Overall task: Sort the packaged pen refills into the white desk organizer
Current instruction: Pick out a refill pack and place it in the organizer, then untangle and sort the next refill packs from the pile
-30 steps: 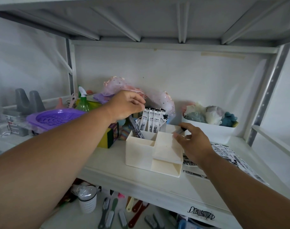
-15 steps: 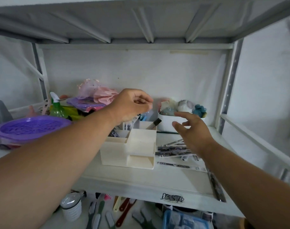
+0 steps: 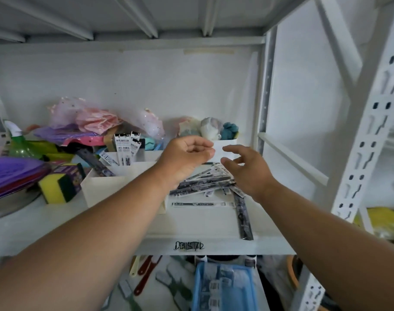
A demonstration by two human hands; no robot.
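The white desk organizer [image 3: 106, 187] stands on the shelf, left of centre, partly hidden by my left forearm. Several packaged pen refills [image 3: 126, 149] stand upright in its rear compartment. A loose pile of packaged refills [image 3: 202, 182] lies on the shelf to its right, with one single pack [image 3: 200, 204] in front and a dark pack [image 3: 243, 216] reaching toward the shelf edge. My left hand [image 3: 187, 156] hovers above the pile's left side, fingers curled with thumb against fingertips, with nothing visible in it. My right hand [image 3: 247, 171] hangs over the pile's right end, fingers spread.
A white tub [image 3: 227, 151] of soft items sits behind the hands. A yellow-green sponge [image 3: 56, 187], purple basket [image 3: 9, 173] and spray bottle [image 3: 18, 142] crowd the left. A perforated shelf post [image 3: 371, 131] rises at right. A blue tray [image 3: 225, 286] lies on the lower shelf.
My left hand left the upright refills in the organizer and moved right, over the loose pile. My right hand came off the organizer and reached over the pile. The view swung right.
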